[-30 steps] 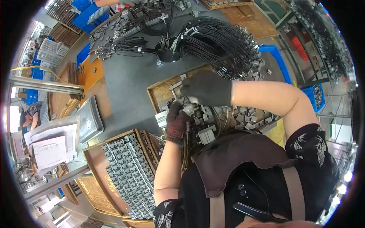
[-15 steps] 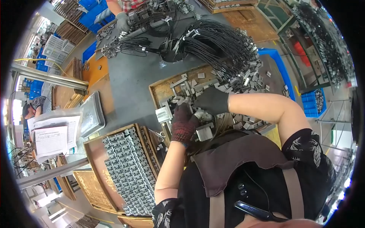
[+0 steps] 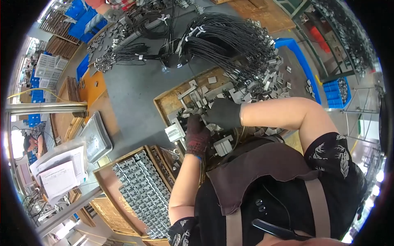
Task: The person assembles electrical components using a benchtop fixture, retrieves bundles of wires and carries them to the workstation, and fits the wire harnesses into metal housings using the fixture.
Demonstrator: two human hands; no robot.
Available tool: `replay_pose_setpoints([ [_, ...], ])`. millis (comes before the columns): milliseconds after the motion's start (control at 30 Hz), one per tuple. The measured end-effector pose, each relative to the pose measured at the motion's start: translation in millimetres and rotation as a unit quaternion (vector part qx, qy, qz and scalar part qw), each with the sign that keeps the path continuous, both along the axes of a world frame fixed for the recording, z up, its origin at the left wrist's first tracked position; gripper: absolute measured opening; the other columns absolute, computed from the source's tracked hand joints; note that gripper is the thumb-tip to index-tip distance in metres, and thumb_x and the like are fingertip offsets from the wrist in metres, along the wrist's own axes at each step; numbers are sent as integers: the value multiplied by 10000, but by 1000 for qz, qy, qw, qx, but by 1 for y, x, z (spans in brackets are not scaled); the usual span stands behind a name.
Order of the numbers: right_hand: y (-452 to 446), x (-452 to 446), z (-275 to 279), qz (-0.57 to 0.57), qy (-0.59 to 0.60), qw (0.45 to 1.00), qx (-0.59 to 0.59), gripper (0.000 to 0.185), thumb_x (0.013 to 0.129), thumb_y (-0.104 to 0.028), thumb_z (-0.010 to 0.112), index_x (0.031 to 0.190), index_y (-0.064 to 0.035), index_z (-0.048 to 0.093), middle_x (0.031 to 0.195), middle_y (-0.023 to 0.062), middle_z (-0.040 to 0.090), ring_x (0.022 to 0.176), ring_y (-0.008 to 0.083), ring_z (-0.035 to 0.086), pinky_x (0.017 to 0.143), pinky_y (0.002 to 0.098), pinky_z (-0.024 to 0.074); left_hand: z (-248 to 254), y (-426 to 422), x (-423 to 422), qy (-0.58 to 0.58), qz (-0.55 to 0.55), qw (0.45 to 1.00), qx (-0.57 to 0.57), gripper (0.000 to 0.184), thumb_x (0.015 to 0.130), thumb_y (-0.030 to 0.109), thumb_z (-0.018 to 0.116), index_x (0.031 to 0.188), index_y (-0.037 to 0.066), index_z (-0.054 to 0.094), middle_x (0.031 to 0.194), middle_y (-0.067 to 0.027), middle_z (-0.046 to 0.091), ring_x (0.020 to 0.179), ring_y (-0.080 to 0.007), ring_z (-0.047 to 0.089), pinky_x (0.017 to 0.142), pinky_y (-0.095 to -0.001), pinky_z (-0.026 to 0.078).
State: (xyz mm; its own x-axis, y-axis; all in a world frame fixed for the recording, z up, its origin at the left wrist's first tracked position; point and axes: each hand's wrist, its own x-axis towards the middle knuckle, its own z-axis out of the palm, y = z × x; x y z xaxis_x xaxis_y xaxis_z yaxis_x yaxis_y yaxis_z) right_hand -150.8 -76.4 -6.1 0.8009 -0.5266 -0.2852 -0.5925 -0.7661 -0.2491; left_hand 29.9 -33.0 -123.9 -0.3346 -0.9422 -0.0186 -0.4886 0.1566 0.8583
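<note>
Nearest in, taking twelve as straight ahead of the person, a squarish metal block sits at six o'clock from the right hand and about four from the left hand. Up to the hands now: the left, in a red-and-black glove, points to twelve, fingers bent over the metal assembly; the right, in dark grey, comes in from three with its fingers towards nine, so the two meet almost at a right angle. Both look partly curled, but the fingertips are buried in the metalwork, and whether either one grips a piece I cannot tell. Here's the key line: the visible part of that assembly lies just beyond the fingertips, at twelve from the left and around ten from the right, and its slim bar slants from eight to two, the left fingertips nearer to it. Off at ten from the left hand, a pale metal block sits by the wooden tray. Past the hands, a flat metal plate lies in the tray, then the black cable bundle sprawls around twelve on the worktop, and farthest, towards eleven, a co-worker's gloved hand.
</note>
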Motion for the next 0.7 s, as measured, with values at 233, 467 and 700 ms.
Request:
replay_pose_setpoints([
  [233,-2,-3,-8,-114,-78,988,-69,453,590,-208,716,1031,-149,630,969,71,588,950,269,579,803,425,444,10,3,-9,124,108,975,149,503,733,126,722,1173,-14,523,1128,-203,544,1071,-336,540,920,-406,433],
  [467,8,-8,-8,-173,-117,975,-77,406,605,-223,703,1005,-172,658,995,87,584,942,283,586,834,429,429,51,-4,-17,219,98,955,176,441,766,83,718,1156,-10,534,1059,-131,627,980,-210,598,851,-330,477],
  [700,8,-55,13,-122,-86,987,-52,321,615,-108,648,933,-70,634,1019,143,576,966,329,566,811,473,450,107,25,-21,215,151,954,143,440,807,130,694,1185,28,494,1043,-106,604,910,-177,586,790,-323,481],
])
